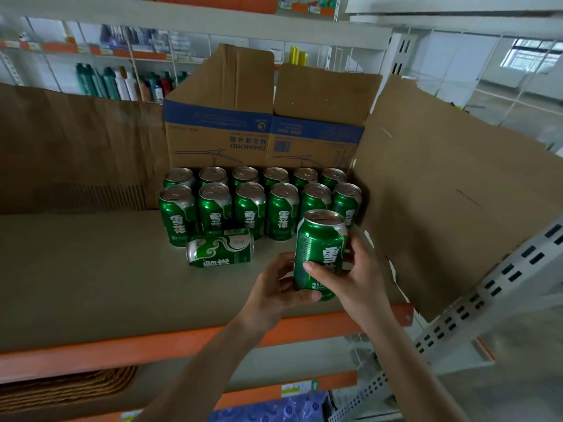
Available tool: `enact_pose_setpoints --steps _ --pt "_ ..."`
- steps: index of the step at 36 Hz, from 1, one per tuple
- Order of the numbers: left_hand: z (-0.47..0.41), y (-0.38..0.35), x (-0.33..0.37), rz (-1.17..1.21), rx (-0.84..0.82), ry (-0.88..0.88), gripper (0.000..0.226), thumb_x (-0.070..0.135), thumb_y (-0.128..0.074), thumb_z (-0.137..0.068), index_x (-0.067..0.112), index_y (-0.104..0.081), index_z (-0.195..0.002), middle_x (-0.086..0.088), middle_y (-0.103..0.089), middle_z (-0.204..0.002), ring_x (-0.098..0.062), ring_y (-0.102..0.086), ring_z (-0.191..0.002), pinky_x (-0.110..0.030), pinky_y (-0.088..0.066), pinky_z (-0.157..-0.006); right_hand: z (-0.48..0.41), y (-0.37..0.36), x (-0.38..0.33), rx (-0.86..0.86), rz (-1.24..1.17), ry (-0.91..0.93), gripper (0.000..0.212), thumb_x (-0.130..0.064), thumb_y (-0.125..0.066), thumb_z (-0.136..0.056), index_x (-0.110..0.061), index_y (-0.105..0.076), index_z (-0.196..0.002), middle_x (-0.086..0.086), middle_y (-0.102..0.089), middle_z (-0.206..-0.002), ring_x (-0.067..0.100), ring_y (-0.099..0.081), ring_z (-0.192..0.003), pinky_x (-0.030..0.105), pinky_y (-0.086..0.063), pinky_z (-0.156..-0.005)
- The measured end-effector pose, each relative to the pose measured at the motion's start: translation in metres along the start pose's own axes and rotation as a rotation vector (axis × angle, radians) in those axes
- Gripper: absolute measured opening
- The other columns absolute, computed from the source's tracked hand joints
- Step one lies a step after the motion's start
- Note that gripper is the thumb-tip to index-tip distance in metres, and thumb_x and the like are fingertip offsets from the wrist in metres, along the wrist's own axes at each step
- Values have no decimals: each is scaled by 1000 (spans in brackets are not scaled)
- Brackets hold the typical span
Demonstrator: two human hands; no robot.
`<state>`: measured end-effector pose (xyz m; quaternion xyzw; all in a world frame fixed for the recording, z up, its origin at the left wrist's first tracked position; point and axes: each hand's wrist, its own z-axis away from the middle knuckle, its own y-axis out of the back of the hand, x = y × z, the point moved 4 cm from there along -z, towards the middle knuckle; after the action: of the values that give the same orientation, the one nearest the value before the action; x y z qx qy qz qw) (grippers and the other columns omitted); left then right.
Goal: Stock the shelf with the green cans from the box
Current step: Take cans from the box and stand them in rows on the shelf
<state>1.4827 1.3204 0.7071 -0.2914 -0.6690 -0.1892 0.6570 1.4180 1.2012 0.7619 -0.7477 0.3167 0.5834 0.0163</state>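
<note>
**Shelf board and its load**

Beige shelf (91,269) with an orange front lip (122,351). The fingers (313,267) of the left hand (274,293) and right hand (356,278) grip one green can (318,254) near the lip. Just beyond the fingers, twelve upright cans (249,208) stand in two close rows of six. Left of the fingers, a fallen can (220,250) lies on its side. Farther beyond, a cardboard box (219,141) stands behind the rows, with cardboard sheets on the left (76,147) and right (441,193).

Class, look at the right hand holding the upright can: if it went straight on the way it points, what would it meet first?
Probably the front row of standing cans, near its right end; the held can in the right hand would touch first. Depth is hard to judge.
</note>
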Motion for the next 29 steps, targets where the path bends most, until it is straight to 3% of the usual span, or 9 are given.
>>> enact_pose_setpoints --steps 7,10,12,14,16,18,20,23,29 --pt "-15 -8 -7 -154 -74 -32 74 36 -79 -53 27 -50 -120 5 -62 -119 -9 -61 -107 -21 -48 -88 -7 17 17 47 84 -66 68 -48 -80 -57 -26 -54 -116 -12 -66 -105 4 -62 -99 28 -51 -84" --pt "-16 0 -13 -401 -64 -10 86 52 -72 -55 32 -40 -132 14 -50 -131 -3 -48 -120 -15 -37 -95 -13 23 26 47 144 -61 69 -40 -84 -58 -25 -52 -118 -12 -62 -109 -5 -56 -100 9 -43 -79" --pt "-16 8 -14 -552 -28 13 82 54 -67 -59 32 -39 -132 17 -45 -127 -2 -43 -122 -13 -32 -93 -17 28 34 42 146 -75 68 -36 -84 -60 -23 -52 -118 -11 -61 -109 -14 -53 -95 1 -39 -73" --pt "-16 17 -16 -707 -6 18 71 45 -70 -69 26 -44 -132 16 -45 -123 -8 -44 -123 -12 -30 -92 -22 32 44 38 138 -104 65 -25 -86 -64 -19 -53 -120 -12 -62 -109 -12 -55 -95 6 -43 -77" --pt "-15 27 -18 -899 10 -1 59 33 -71 -80 23 -46 -132 9 -49 -127 -13 -43 -124 -20 -30 -100 -26 37 53 43 127 -132 60 -20 -85 -65 -22 -53 -116 -17 -61 -105 -6 -57 -97 22 -49 -85" --pt "-15 36 -23 -1026 5 -25 58 37 -66 -80 22 -46 -133 4 -46 -135 -16 -38 -128 -27 -24 -108 -29 40 59 43 122 -146 58 -18 -85 -65 -25 -52 -112 -15 -62 -103 5 -60 -99 34 -51 -88" --pt "-15 42 -28 -1072 -28 -7 79 60 -48 -66 22 -45 -135 3 -40 -142 -19 -30 -136 -29 -15 -113 -33 43 67 49 104 -157 57 -15 -84 -65 -23 -53 -112 -9 -63 -105 12 -62 -101 40 -51 -90" --pt "-15 44 -37 -1161 -96 -8 101 72 -22 -52 27 -34 -142 6 -23 -153 -15 -9 -144 -25 4 -112 -38 46 78 80 104 -169 58 -14 -85 -64 -21 -53 -113 -4 -64 -107 14 -62 -102 43 -51 -91" --pt "-17 44 -38 -1218 -100 -4 104 74 -16 -51 30 -25 -145 7 -14 -156 -14 -1 -145 -25 8 -112 -54 50 97 144 120 -192 62 -20 -88 -58 -14 -55 -110 1 -65 -107 20 -62 -101 48 -51 -89"
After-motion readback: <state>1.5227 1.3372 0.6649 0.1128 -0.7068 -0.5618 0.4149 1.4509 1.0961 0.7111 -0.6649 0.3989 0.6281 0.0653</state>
